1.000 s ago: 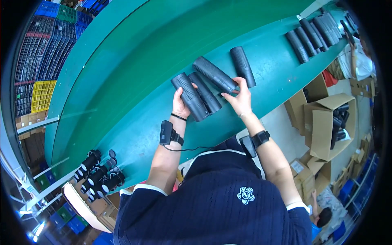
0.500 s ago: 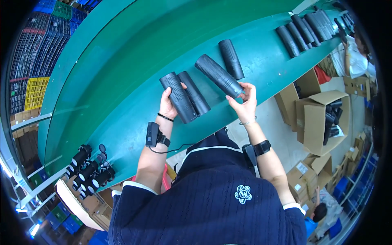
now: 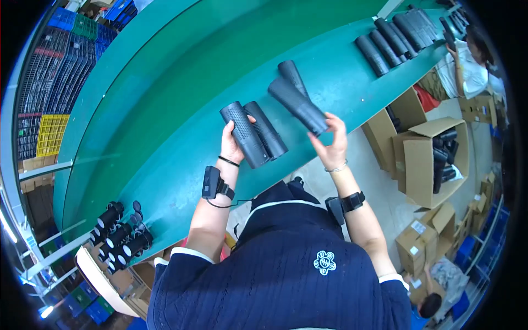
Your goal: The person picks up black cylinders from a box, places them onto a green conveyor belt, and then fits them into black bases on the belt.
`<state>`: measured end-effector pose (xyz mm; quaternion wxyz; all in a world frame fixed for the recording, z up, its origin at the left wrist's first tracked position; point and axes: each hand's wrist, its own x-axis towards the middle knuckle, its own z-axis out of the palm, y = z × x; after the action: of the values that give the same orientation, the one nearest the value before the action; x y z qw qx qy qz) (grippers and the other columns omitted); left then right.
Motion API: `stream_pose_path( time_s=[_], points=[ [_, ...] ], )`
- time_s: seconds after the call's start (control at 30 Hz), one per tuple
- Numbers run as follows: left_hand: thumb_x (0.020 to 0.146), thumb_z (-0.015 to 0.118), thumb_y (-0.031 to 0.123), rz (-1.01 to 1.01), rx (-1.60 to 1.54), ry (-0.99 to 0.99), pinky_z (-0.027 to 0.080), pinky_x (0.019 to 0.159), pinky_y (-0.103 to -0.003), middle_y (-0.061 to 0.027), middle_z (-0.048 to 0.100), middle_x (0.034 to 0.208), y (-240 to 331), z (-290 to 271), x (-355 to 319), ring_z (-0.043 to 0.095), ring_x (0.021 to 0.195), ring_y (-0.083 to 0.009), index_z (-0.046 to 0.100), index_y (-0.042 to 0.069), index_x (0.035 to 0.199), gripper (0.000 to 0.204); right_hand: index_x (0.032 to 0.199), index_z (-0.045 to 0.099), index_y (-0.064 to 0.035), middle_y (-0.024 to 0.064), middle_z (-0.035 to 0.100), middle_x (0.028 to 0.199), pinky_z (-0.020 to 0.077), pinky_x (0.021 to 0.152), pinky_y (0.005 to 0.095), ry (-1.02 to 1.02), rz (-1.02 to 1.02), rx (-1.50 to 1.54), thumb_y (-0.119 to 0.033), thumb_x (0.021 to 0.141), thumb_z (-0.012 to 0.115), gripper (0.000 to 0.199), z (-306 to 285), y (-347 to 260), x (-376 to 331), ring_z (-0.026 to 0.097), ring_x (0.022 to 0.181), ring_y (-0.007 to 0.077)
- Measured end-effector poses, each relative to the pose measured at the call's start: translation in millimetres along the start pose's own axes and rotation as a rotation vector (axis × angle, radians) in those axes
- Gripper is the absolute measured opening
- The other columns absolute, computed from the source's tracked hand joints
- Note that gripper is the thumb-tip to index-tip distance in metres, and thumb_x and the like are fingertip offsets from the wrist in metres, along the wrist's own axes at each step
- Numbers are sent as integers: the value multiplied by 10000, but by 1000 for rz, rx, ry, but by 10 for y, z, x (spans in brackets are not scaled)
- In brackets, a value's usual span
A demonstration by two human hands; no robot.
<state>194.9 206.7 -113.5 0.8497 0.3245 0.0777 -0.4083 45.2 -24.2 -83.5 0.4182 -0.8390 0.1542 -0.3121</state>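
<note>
Head view: holding a perforated dark-grey plastic-looking cylinder round its middle in the closed left hand, beside a second dark-grey cylinder over the green table; pinching a slanted dark-grey cylinder by its near end in the right hand; showing a white flower-shaped emblem on the navy shirt.

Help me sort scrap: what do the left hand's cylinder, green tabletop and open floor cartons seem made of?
Perforated cylinder: probably satin black plastic, possibly coated metal; dull highlights.
Green tabletop: smooth, perhaps laminate or rubbery matting; soft glare.
Open cartons: matte cardboard, judging by brown colour and folded flaps.
</note>
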Motion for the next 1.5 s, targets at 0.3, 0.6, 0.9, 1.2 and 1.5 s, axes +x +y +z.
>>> stream_pose_path(
  time_s=[0.3, 0.6, 0.9, 1.2, 1.5],
  points=[
    [837, 564, 457, -22, 118, -117, 534, 647, -348, -81, 615, 839, 67, 0, 139, 605, 704, -173, 567, 5, 1043, 497, 1203, 465, -24, 80, 562, 912, 437, 664, 254, 180, 537, 196, -213, 739, 757, 580, 120, 632, -207, 513, 752, 127],
    [838, 570, 445, -79, 185, -117, 530, 655, -329, -73, 605, 841, 119, 69, 33, 603, 704, -162, 569, 15, 1045, 477, 1195, 463, -88, 175, 536, 1101, 388, 910, 427, 88, 555, -552, -268, 679, 714, 602, 82, 143, -134, 477, 1074, 356],
    [797, 597, 489, -70, 190, -200, 547, 713, -340, -97, 609, 927, 75, 10, 50, 622, 808, -192, 549, 4, 1080, 563, 1288, 434, -41, 188, 493, 1149, 431, 874, 450, -274, 276, -612, -319, 819, 642, 584, 667, -342, -205, 492, 1025, 373],
    [832, 642, 350, -112, 506, -42, 517, 760, -335, -80, 615, 961, -8, 18, 172, 605, 861, -168, 567, 30, 1085, 415, 1375, 343, -139, 154, 562, 1097, 462, 777, 360, -103, 651, 159, -264, 777, 702, 709, 89, 775, -12, 554, 937, 192],
    [833, 636, 370, -143, 311, -90, 517, 769, -347, -69, 596, 963, 48, -183, 167, 595, 874, -168, 568, 38, 1063, 410, 1304, 361, 50, 216, 503, 1209, 510, 802, 403, 25, 808, 1701, -372, 946, 407, 556, -364, 474, -369, 562, 926, 298]
  ],
)
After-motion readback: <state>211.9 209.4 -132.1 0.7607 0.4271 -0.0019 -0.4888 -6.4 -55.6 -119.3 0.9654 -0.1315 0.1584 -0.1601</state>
